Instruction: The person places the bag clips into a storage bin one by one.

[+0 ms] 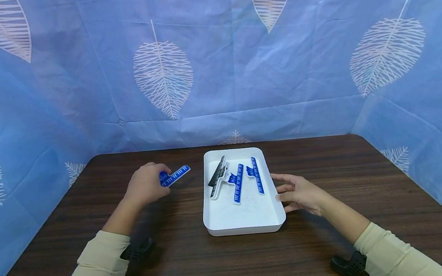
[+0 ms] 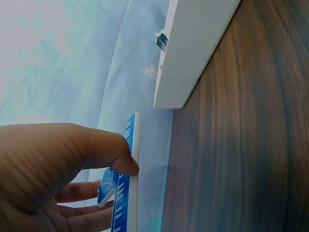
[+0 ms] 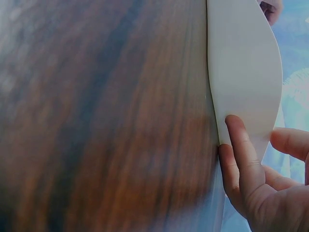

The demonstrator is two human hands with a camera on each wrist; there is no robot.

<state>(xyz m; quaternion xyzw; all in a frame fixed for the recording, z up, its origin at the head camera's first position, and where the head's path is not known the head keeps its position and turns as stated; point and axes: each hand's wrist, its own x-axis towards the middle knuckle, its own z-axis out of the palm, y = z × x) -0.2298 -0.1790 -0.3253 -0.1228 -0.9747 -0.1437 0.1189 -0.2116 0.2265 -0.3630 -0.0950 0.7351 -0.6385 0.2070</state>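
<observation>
My left hand (image 1: 147,185) pinches a blue sheet-music clip (image 1: 175,175) with a white key-like pattern along its long bar. It is held above the table, left of a white tray (image 1: 238,224). In the left wrist view the thumb presses on the bar of the clip (image 2: 129,137), and the fingers are behind it. Inside the tray lie two more blue clips (image 1: 239,184) (image 1: 258,177) and a black-and-white clip (image 1: 218,178) at the left. My right hand (image 1: 301,194) touches the tray's right side, its fingertips spread along the wall (image 3: 244,72).
The dark wooden table (image 1: 234,267) reaches back to a blue cloth backdrop (image 1: 213,67) with white leaf prints. Black wrist devices (image 1: 349,265) sit at both sleeve cuffs.
</observation>
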